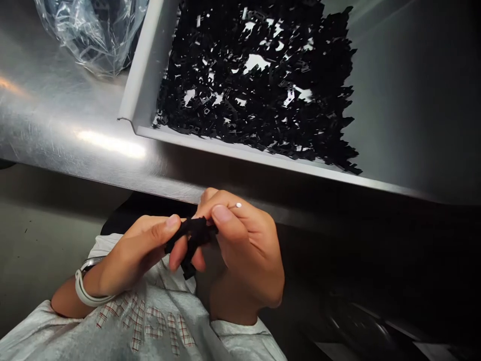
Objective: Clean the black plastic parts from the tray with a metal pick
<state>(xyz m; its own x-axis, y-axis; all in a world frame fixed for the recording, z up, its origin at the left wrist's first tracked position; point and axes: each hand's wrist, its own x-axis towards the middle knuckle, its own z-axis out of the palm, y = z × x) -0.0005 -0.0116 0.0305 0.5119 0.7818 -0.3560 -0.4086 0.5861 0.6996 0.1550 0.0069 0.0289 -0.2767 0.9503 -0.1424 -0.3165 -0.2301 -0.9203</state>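
Note:
My left hand [145, 248] is closed on a small black plastic part [193, 235], its thumb on top and fingertips showing beneath. The part has an irregular outline with arms and gaps. My right hand [248, 245] pinches a thin cotton swab [238, 205] between thumb and forefinger; one white tip sticks out past the knuckle. The swab's other end is hidden behind the fingers and the part. Right-hand fingertips meet the part's right edge. Both hands are close together in front of my shirt, below the table edge.
A white tray [130, 95] stands on the metal table [56, 120], with many similar black parts [244, 110] spread inside. To its left lies a clear plastic bag [90, 35] with dark contents. The table's front edge runs just beyond my hands.

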